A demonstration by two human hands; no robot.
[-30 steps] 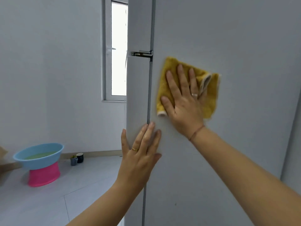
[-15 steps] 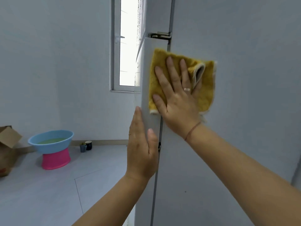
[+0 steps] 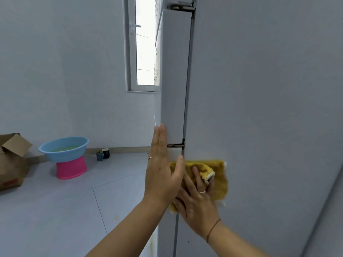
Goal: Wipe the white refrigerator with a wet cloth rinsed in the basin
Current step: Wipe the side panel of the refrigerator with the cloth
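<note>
Mid-wipe in a bare room: the white refrigerator [image 3: 259, 89] fills the frame from twelve to five o'clock, its narrow door edge [image 3: 174, 71] facing the camera. A tiled floor [image 3: 65, 210] spreads from six to nine o'clock. A window [image 3: 144, 43] glows at twelve o'clock, and a cardboard box [image 3: 11, 160] stands open at the far nine o'clock edge. Just at three o'clock of the box, well apart from the refrigerator, the blue basin [image 3: 63, 147] sits on a pink stand [image 3: 71, 167] holding greenish water. The left hand [image 3: 161, 173] stands released, fingers straight and together, resting against the door edge. At its four o'clock the right hand [image 3: 196, 199] lies flat with fingers spread, pressing the yellow cloth [image 3: 220, 175] onto the refrigerator's side by the door seam; a fold of cloth bunches over its fingers. Two small cups [image 3: 103, 154] stand by the wall at three o'clock of the basin. A small hinge [image 3: 177, 144] sits at twelve o'clock of the cloth. The wiping appears well under way at mid-height, though no wet marks show which areas are done; the panel at six o'clock of the cloth likely remains, as may another rinse.
</note>
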